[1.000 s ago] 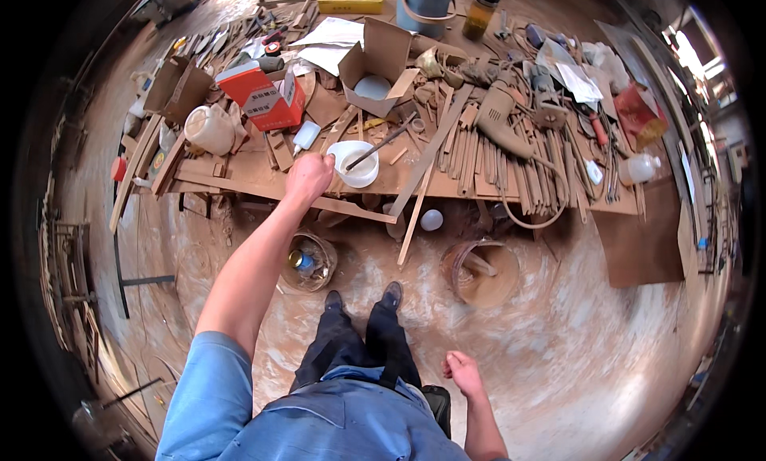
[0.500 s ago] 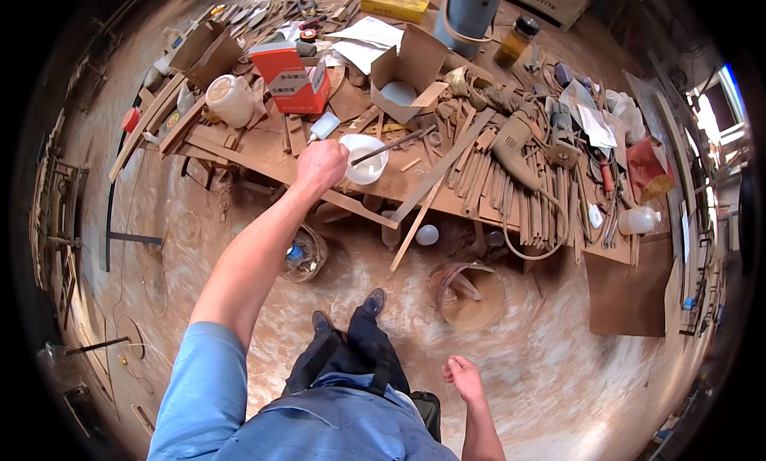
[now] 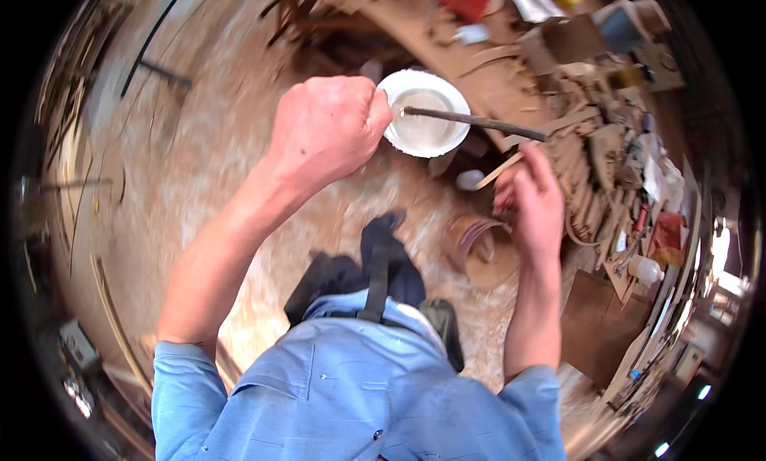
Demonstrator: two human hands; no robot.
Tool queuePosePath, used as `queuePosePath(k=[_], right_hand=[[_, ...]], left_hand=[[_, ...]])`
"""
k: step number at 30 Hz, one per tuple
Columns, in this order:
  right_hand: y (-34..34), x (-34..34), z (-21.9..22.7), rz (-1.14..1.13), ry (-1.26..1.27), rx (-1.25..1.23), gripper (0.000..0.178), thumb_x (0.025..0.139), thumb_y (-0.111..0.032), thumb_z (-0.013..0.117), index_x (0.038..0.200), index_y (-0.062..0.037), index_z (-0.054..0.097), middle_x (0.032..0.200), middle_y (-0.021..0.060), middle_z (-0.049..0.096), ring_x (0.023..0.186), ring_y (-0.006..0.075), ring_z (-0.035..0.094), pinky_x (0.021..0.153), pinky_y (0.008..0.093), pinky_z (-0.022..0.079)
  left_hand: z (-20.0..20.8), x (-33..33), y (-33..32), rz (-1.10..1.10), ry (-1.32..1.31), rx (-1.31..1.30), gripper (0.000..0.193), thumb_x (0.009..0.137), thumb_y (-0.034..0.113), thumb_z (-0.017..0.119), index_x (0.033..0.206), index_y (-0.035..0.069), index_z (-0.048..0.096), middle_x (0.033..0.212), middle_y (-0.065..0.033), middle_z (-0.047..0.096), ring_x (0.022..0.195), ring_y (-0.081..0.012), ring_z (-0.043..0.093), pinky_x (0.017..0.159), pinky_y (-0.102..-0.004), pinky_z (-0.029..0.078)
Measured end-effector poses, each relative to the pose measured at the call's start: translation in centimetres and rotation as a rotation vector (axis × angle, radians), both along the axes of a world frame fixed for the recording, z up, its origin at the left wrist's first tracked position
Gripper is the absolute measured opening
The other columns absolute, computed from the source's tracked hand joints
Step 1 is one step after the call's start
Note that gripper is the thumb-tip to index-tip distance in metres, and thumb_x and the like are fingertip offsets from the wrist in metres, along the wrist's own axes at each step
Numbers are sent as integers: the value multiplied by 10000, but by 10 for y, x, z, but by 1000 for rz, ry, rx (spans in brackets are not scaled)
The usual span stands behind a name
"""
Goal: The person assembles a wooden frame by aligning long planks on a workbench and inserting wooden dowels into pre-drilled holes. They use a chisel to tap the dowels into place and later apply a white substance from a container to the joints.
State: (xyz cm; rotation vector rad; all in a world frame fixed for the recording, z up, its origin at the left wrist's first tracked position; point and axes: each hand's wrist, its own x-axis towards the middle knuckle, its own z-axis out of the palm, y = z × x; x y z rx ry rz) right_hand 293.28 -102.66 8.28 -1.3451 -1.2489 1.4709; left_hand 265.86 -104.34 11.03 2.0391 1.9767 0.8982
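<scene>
My left hand (image 3: pixel 331 130), closed in a fist, grips the edge of a white bowl (image 3: pixel 429 147) and holds it up in front of me. Some cloudy liquid seems to lie at its bottom. A thin dark stick (image 3: pixel 483 122) leans in the bowl, one end inside and the other reaching over the rim to the right. Just below that outer end is my right hand (image 3: pixel 536 201). Its index finger is stretched out, the others are loosely bent, and it appears apart from the stick.
A cluttered workbench (image 3: pixel 415 30) runs from upper middle to the right, blurred, with wood strips, boxes and tools. Below it on the floor stands a bucket (image 3: pixel 459 241). A brown board (image 3: pixel 602 325) is at the right. A pale strip (image 3: pixel 503 170) sticks out behind my right hand.
The bowl with the stick has come off the bench, closer to me, in my left hand. My right hand has risen from low down to the stick's outer end. The view has turned.
</scene>
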Motion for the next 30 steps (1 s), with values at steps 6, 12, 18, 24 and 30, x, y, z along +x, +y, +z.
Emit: queuePosePath(k=[6, 12, 18, 24, 30], right_hand=[[-85, -150, -22, 435, 164, -220, 542, 891, -110, 600, 1388, -17, 404, 836, 69, 605, 612, 110, 561, 532, 224, 453], [-196, -290, -26, 771, 82, -237, 254, 859, -79, 664, 1101, -6, 639, 752, 40, 620, 611, 77, 550, 533, 218, 443], [-285, -404, -18, 1286, -62, 237, 242, 850, -116, 692, 1053, 8, 654, 870, 133, 674, 729, 178, 637, 667, 289, 502], [-328, -491, 22, 1707, -66, 548, 190, 864, -107, 655, 1033, -21, 660, 871, 178, 647, 782, 303, 643, 689, 353, 510], [-362, -574, 27, 2036, 35, 618, 126, 835, -124, 684, 941, -55, 681, 783, 122, 608, 688, 287, 619, 634, 362, 506]], left_hand=[[-18, -101, -203, 273, 51, -57, 260, 839, 106, 584, 613, 10, 498, 573, -173, 505, 522, -352, 522, 476, -420, 400], [-24, -164, -372, 640, 84, -139, 251, 822, 114, 608, 605, 33, 509, 552, -148, 503, 499, -332, 531, 453, -411, 411], [-23, -199, -470, 956, 4, -99, 213, 797, 121, 612, 607, 48, 549, 574, -142, 542, 511, -330, 561, 453, -419, 433], [-39, -225, -537, 1248, -59, -106, 200, 793, 166, 609, 614, 78, 596, 607, -126, 602, 530, -315, 608, 466, -411, 489], [-22, -261, -571, 1532, -114, -209, 251, 809, 180, 592, 602, 41, 569, 624, -168, 605, 541, -356, 605, 489, -450, 479]])
